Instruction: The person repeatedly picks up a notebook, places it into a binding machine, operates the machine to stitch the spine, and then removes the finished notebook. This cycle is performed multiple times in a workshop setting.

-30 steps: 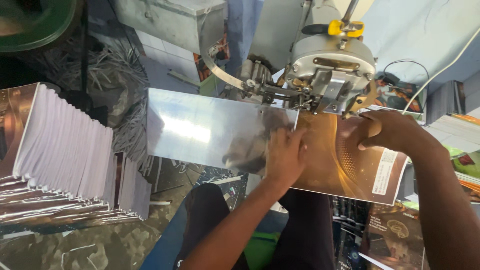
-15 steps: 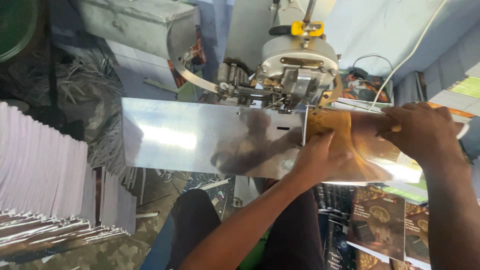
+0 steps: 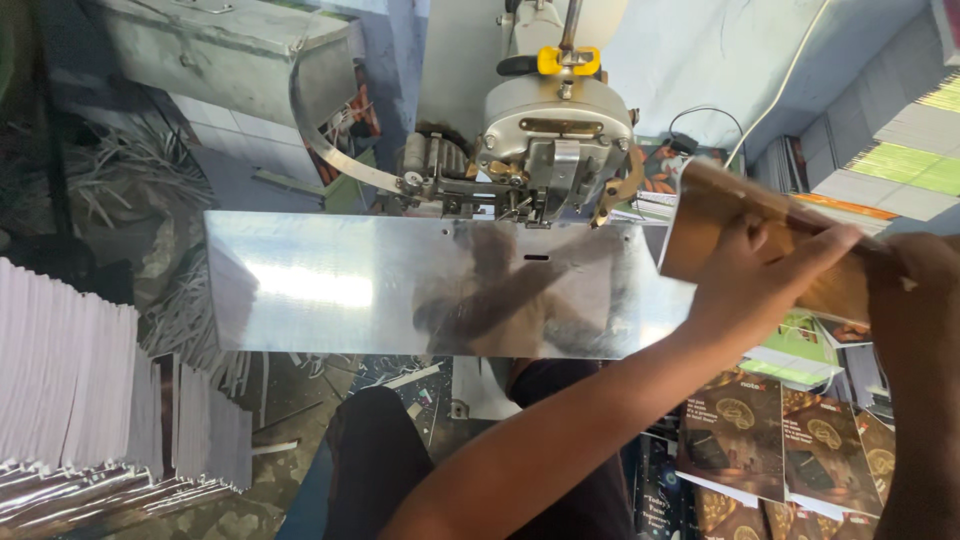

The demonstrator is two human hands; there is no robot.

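I hold a folded brown booklet (image 3: 705,210) in both hands, just off the right end of a shiny metal plate (image 3: 330,290). My left hand (image 3: 765,275) reaches across from the lower middle and grips its near side, fingers laid over the cover. At the far right edge, my right hand (image 3: 915,285) grips the booklet's other end. The plate lies bare and mirrors my arm. Above its far edge stands the grey stitching machine head (image 3: 555,135) with a yellow part on top.
A tall stack of white folded booklets (image 3: 65,375) stands at the lower left. Brown-covered booklets (image 3: 765,440) lie piled at the lower right, and more paper stacks (image 3: 885,150) rise at the upper right. A grey metal box (image 3: 225,50) sits at the upper left.
Both hands have carried the brown booklet off the plate and away from the machine head to the right. The view has swung right, so the white stack sits further left.
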